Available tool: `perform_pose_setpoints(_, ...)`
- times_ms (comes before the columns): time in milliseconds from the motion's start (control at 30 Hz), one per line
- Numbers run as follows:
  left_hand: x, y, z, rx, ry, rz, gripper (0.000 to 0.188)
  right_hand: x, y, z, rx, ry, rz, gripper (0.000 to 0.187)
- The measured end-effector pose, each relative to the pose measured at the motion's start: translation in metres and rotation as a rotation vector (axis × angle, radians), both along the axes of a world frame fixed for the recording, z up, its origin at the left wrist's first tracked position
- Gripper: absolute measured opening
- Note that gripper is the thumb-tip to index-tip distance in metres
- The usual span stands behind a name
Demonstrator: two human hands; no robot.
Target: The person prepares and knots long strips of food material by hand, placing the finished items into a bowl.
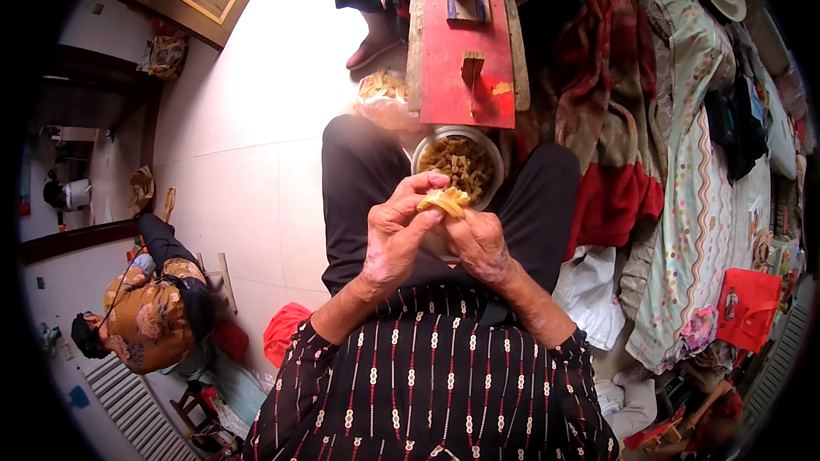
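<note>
Between my two hands is a pale yellow folded strip, soft-looking and bent over itself; its exact kind does not show. The fingertips of my left hand pinch it from the left side. My right hand grips its other end, with the fingers partly hidden behind it. Just beyond and below my hands, a round metal-rimmed bowl holds many short brownish-yellow pieces. It sits between my knees.
A red wooden board with upright wooden blocks stands beyond the bowl. Left of it lies a plastic bag of yellowish pieces. Another person's shoe is near that bag. Blankets lie on the right; another person appears at left.
</note>
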State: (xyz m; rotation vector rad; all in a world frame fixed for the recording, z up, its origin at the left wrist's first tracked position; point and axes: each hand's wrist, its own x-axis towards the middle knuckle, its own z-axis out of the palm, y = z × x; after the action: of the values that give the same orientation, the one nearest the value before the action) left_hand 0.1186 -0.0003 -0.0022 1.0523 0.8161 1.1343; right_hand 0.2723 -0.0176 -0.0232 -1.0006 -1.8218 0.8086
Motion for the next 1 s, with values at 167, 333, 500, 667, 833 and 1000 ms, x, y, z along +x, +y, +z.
perform_pose_setpoints(167,0.001,-0.003,0.004,-0.166,-0.182,-0.025,0.021,0.003,-0.003,0.009,0.159,-0.075,-0.005,0.030)
perform_pose_setpoints(333,0.000,-0.004,0.020,-0.562,-0.416,-0.131,0.024,0.005,-0.007,0.007,0.186,-0.143,-0.013,0.037)
perform_pose_setpoints(500,0.002,-0.001,0.008,-0.288,-0.355,-0.236,0.020,0.006,-0.007,0.012,0.296,-0.210,-0.048,0.026)
perform_pose_setpoints(667,0.001,0.006,0.008,0.038,0.081,-0.105,0.008,0.014,-0.001,0.010,0.282,-0.200,-0.025,0.018)
perform_pose_setpoints(833,-0.009,0.003,0.011,-0.249,0.159,-0.369,0.024,0.030,0.005,0.020,0.379,-0.449,-0.004,0.027)
perform_pose_setpoints(1000,-0.010,-0.002,0.010,-0.354,-0.030,-0.354,0.027,0.037,0.008,0.023,0.361,-0.460,0.057,0.029)
